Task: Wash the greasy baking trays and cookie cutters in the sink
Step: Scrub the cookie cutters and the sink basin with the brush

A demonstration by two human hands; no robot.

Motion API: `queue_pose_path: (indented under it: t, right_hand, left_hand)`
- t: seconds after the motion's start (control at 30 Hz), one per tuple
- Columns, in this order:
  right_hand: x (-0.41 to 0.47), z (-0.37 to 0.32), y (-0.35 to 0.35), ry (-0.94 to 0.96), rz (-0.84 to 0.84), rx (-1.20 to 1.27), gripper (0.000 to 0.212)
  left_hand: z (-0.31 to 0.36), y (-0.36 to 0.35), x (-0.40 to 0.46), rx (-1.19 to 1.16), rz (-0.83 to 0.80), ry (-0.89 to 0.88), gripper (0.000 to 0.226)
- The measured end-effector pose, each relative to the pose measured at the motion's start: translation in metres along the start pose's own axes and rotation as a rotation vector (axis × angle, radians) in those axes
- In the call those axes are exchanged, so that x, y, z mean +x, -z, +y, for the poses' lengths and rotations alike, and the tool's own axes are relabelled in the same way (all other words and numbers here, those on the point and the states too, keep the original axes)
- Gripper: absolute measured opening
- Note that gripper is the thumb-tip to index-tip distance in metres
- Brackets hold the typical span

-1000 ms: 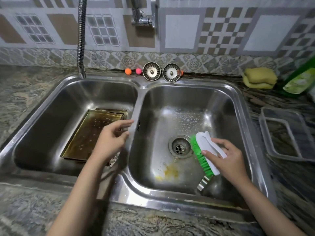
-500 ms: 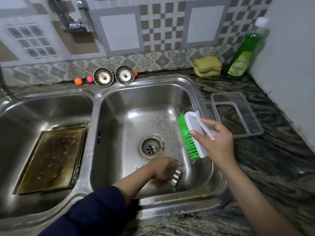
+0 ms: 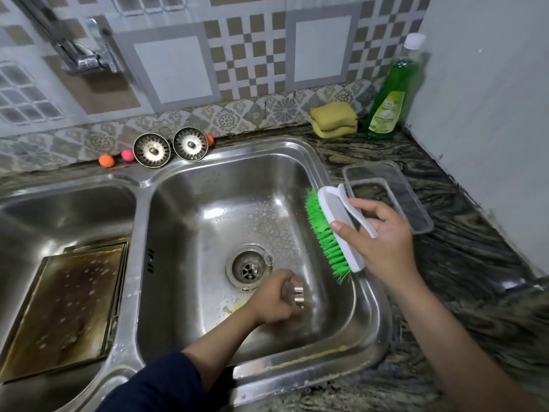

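In the right basin of the steel double sink [image 3: 300,150], my left hand [image 3: 274,295] curls around a small shiny metal cookie cutter [image 3: 298,294] just in front of the drain [image 3: 248,267]. My right hand [image 3: 378,242] grips the white handle of a green-bristled scrub brush [image 3: 329,230], held above the basin's right side with the bristles facing left. A greasy brown baking tray [image 3: 65,310] lies flat in the left basin, with the edge of another tray under it.
Two strainer plugs [image 3: 151,150] and small orange and pink balls [image 3: 106,160] sit on the sink's back rim. Yellow sponges [image 3: 334,118] and a green dish soap bottle [image 3: 392,93] stand at the back right. A clear plastic container [image 3: 389,197] lies right of the sink.
My left hand went from the divider near the tray into the right basin and took hold of the cookie cutter. The view swung right. The brush rose slightly.
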State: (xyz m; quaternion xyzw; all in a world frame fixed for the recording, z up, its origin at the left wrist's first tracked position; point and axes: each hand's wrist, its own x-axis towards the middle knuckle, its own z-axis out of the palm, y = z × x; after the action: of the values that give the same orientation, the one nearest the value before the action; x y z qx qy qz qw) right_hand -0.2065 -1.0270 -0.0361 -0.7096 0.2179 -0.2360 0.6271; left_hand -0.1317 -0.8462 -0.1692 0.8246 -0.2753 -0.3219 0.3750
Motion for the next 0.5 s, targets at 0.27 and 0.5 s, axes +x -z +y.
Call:
queue_pose_path:
  t: [0.27, 0.5]
  right_hand:
    - [0.049, -0.026, 0.045, 0.086, 0.166, -0.269, 0.039]
    - [0.087, 0.011, 0.049, 0.000, 0.090, -0.577, 0.048]
  left_hand:
    - [0.042, 0.017, -0.008, -0.394, 0.112, 0.009, 0.036]
    - [0.056, 0.023, -0.015, -0.359, 0.218, -0.032, 0.036]
